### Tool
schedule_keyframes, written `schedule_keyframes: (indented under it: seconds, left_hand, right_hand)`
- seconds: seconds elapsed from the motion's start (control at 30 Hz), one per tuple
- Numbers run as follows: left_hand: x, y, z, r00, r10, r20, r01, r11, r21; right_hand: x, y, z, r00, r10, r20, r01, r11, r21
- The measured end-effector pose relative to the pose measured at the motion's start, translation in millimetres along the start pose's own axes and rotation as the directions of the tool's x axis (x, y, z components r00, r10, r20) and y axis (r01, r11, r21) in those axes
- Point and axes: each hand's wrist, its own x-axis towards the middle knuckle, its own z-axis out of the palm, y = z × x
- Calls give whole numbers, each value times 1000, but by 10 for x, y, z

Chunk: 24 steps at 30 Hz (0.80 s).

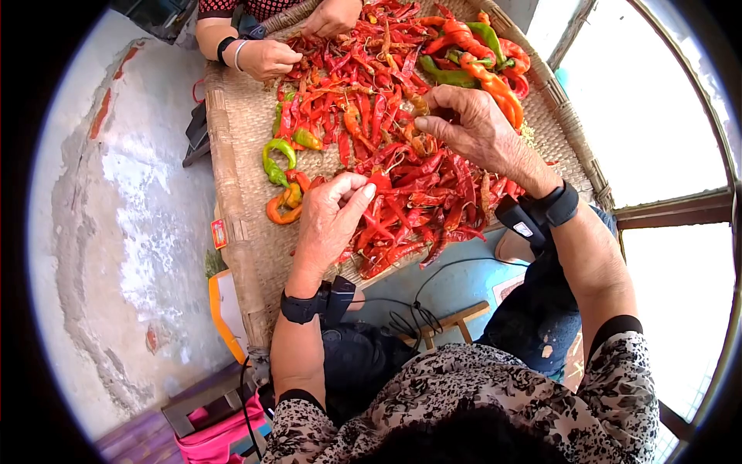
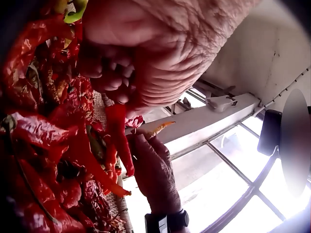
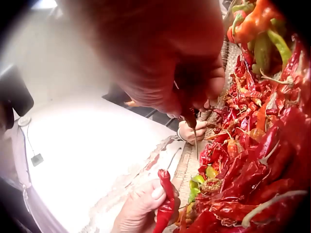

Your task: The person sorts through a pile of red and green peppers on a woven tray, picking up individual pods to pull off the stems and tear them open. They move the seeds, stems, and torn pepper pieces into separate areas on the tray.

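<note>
My left hand (image 1: pixel 328 220) pinches a red chili pepper (image 3: pixel 165 199) between thumb and fingers over the near part of the chili heap (image 1: pixel 417 201). In the left wrist view that red chili hangs below the curled fingers. Farther right and forward, my right hand (image 1: pixel 481 130) holds a shrivelled, brownish-orange chili (image 1: pixel 419 106) above the pile. The right wrist view has its thin stem (image 3: pixel 196 143) pointing down, with most of its body hidden by the fingers. Both hands are apart from each other, the wrinkled red chilies spread beneath them.
A large woven tray (image 1: pixel 239 147) bears the chilies. Green and orange peppers (image 1: pixel 487 58) lie at its far right, a green curled pepper (image 1: pixel 276 161) at its left. Across the tray, another person's hand (image 1: pixel 267 59) handles chilies. Black cables (image 1: pixel 417 313) hang below the near edge.
</note>
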Motion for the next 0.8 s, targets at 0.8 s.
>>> schedule_keyframes:
  seconds: [0.8]
  left_hand:
    - [313,-117,8,882,59,-467,-206,940,-271]
  right_hand:
    - [-22,54,109,971,124,204,-152,980,129]
